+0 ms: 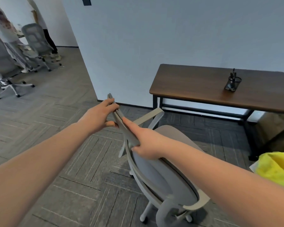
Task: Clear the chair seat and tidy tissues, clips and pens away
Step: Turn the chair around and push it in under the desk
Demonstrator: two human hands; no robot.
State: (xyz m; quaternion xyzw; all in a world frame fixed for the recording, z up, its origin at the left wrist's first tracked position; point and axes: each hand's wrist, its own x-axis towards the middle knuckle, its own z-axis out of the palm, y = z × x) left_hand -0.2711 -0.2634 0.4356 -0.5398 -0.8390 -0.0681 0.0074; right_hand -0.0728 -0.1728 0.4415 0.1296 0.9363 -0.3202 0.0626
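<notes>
Both hands on a thin grey slab, apparently a closed laptop, held edge-on above the grey office chair; too slim and blurred to name for certain. Left hand clamped around the far upper end, fingers over the top edge and thumb beneath. Right hand closed on the near lower end, forefinger laid straight along the flat face, remaining fingers curled under the corner.

Chair seat just beyond and below the right hand, looking bare from here, though the backrest hides part of it. Armrest jutting out just past the right forefinger. Wooden desk well beyond the right hand and off to its right, carrying a black mesh pen holder with a pen or two standing in it. No tissues or clips visible anywhere. Crumpled yellow-green cloth near the right forearm, at the frame's edge.

Step in hand, by the look of things: carrying off what lay on the seat. Next move likely calls for swinging the slab rightward, clear of the armrest, levelling it flat, and setting it down on a bare stretch of desk short of the pen holder, with both grips kept firm until it rests.
</notes>
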